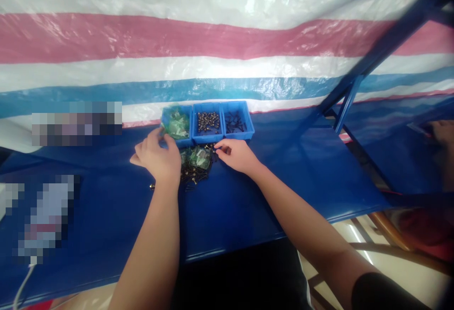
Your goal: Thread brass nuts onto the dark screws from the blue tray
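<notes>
My left hand [158, 156] is at the left blue bin [178, 141], its fingers curled by the near left corner. Green clear packets [177, 124] fill this bin, and whatever the fingers hold there is blurred. My right hand [236, 153] pinches thumb and forefinger together at the right side of a mixed pile. In that pile are dark and brass-coloured screws [194, 176] and green clear packets [200, 158]. Anything inside the right pinch is too small to name. Brass-coloured screws [208, 121] lie in the middle bin, black screws [234, 122] in the right bin.
The three bins stand in a row on a blue table [227, 210], before a striped plastic sheet [227, 40]. A blue metal frame [376, 59] rises at right. Pixelated items and a white cable [24, 281] are at left. A wooden chair [393, 239] stands lower right. Another person's hand [443, 130] shows far right.
</notes>
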### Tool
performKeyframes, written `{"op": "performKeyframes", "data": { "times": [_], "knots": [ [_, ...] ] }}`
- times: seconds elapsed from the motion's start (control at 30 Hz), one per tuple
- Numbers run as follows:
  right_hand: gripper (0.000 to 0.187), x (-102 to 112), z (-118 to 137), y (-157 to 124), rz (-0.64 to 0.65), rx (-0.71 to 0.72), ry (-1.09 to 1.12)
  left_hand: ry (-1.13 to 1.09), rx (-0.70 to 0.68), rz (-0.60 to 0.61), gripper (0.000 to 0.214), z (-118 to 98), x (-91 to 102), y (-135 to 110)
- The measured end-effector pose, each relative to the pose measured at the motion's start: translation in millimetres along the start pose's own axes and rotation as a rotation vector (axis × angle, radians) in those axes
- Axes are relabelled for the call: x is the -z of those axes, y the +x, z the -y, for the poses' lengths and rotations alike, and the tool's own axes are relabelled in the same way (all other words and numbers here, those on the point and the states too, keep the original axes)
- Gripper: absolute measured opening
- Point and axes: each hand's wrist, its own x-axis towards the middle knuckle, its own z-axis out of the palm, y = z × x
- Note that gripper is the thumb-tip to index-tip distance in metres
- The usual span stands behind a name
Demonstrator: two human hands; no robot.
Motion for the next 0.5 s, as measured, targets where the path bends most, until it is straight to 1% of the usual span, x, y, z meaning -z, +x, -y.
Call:
{"op": "performKeyframes", "data": {
  "times": [0.07,0.13,0.27,0.37,0.5],
  "knots": [
    [0.023,-0.3,-0.3,-0.1,0.013,0.025,-0.076,-0.019,-0.025,0.005,0.044,-2.3,1.0,-1.1],
    [0.025,-0.9,0.1,-0.5,0.029,0.042,-0.12,-0.039,-0.065,0.019,0.048,-3.3,1.4,-1.9],
    [0.027,-1.9,2.7,-1.8,0.044,0.069,-0.127,-0.071,-0.149,0.08,0.047,-2.3,-2.2,-2.5],
    [0.026,-2.6,3.8,-2.9,0.045,0.085,-0.142,-0.067,-0.129,0.106,0.042,-0.9,-6.1,-2.9],
    [0.027,-3.9,3.2,-3.7,0.059,0.085,-0.182,-0.019,-0.072,0.13,0.043,-1.7,-7.7,-4.0]
  ]
}}
